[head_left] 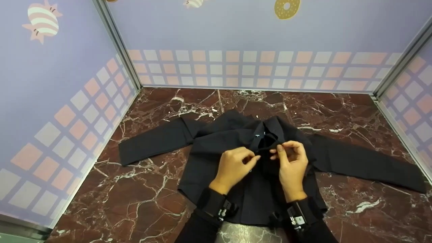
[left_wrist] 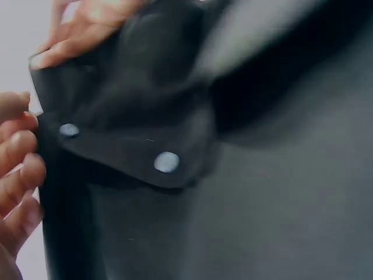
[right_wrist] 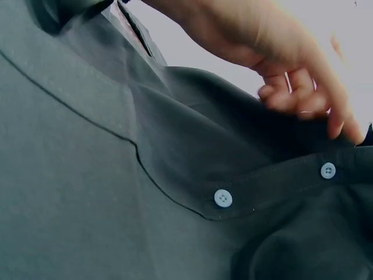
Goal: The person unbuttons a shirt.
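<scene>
A dark long-sleeved button-up shirt [head_left: 209, 148] lies front up, its collar [head_left: 275, 126] away from me and both sleeves spread sideways. At the front opening below the collar, my right hand [head_left: 293, 160] pinches the cloth edge between thumb and forefinger. Beside that edge is my left hand [head_left: 236, 165], fingers bent and thumb pointing at the opening. In the left wrist view its fingertips [left_wrist: 28, 166] meet the cloth edge; whether they grip it is unclear. Pale round buttons [left_wrist: 167, 163] run along the front strip, two of them also visible in the right wrist view.
Beneath the shirt is a red-brown marbled tabletop [head_left: 135, 202]. Lilac panels with pink and white squares enclose it at the back [head_left: 216, 33], left and right. The left sleeve [head_left: 155, 141] and right sleeve [head_left: 368, 162] reach towards the side panels.
</scene>
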`<state>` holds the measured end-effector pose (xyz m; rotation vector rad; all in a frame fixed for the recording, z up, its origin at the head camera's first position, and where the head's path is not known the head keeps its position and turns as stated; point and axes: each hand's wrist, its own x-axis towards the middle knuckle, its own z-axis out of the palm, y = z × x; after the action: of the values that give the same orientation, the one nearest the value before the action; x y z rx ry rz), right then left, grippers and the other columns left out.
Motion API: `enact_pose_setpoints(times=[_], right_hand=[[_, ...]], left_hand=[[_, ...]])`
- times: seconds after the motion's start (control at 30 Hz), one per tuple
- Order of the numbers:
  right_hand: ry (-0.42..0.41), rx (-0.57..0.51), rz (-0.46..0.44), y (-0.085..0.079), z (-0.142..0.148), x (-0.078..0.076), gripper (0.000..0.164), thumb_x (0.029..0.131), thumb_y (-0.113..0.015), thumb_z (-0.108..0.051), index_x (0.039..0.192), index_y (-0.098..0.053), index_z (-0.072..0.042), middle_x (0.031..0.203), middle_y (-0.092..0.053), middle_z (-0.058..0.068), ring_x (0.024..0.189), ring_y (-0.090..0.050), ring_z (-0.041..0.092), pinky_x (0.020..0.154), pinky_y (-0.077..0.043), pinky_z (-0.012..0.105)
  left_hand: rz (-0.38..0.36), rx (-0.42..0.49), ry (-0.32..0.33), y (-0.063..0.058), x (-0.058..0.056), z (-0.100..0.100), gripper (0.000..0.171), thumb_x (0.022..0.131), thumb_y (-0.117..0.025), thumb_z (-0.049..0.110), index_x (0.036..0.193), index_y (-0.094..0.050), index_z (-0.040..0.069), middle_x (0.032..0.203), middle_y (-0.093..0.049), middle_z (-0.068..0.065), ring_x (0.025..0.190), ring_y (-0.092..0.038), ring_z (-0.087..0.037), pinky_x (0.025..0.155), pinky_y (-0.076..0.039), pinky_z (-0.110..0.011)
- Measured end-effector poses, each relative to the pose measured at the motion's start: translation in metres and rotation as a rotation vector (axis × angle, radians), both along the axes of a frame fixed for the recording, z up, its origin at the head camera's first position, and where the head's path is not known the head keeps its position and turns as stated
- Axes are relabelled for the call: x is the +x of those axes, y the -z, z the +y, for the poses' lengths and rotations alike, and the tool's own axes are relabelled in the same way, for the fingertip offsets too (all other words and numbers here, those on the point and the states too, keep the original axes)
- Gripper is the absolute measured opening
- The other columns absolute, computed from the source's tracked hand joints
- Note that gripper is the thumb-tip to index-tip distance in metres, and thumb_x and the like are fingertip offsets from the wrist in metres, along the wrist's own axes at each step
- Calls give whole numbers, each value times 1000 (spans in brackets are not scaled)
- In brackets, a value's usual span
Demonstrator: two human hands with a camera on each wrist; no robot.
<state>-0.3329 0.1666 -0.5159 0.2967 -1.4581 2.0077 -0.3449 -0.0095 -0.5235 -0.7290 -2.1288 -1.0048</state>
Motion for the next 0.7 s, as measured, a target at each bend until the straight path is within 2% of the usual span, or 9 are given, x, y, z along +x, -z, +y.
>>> enact_pose_setpoints(times=[0.1,0.17,0.27,0.4,0.47,0.53,0.63,0.7], right_hand=[[-46,-9,8,0,-3,3,14,98,-64,15,104,-51,17,95,-64,11,75,-74,18,63,-61,28],[-71,-9,12,0,-4,4,17,98,-65,16,103,-49,18,99,-63,10,75,-74,18,65,-62,29],[-104,-15,25,1,-5,6,22,97,-66,16,100,-45,19,101,-62,11,75,-74,18,66,-62,29],[-111,-1,41,2,-5,5,25,96,-67,16,94,-43,19,101,-62,11,75,-74,18,65,-62,29],[-104,20,45,3,-4,4,24,96,-67,16,92,-44,19,103,-64,12,78,-75,19,67,-62,29],[-105,64,46,3,-4,3,21,96,-67,16,93,-46,19,113,-64,15,90,-77,21,73,-62,29],[-97,180,58,4,-4,2,12,96,-66,17,100,-54,18,133,-58,20,112,-74,25,91,-60,30],[-81,273,77,4,-5,2,11,95,-67,18,103,-61,15,134,-55,23,120,-69,25,98,-56,30]], left_hand=[[-41,-87,-92,2,1,2,15,91,-88,20,95,-78,10,89,-72,1,66,-64,-10,61,-52,-23],[-92,-83,-135,3,1,3,20,91,-88,22,102,-77,10,97,-72,-1,70,-66,-12,63,-53,-24],[-150,-65,-146,3,1,4,17,94,-85,24,103,-77,12,100,-71,0,76,-67,-13,68,-55,-27],[-225,-33,-73,2,-1,5,8,99,-79,20,100,-78,12,97,-69,0,84,-68,-16,76,-56,-31],[-278,10,-28,1,-2,4,6,101,-76,16,99,-77,11,97,-70,0,86,-68,-16,80,-56,-32],[-343,85,16,0,-3,4,7,103,-72,14,99,-75,9,96,-71,-1,87,-67,-14,80,-56,-31],[-442,226,87,-4,-4,2,11,106,-67,13,101,-72,5,90,-71,-5,78,-64,-13,74,-54,-28],[-504,315,131,-6,-3,1,13,107,-66,14,102,-71,3,87,-70,-6,71,-61,-11,69,-53,-26]])
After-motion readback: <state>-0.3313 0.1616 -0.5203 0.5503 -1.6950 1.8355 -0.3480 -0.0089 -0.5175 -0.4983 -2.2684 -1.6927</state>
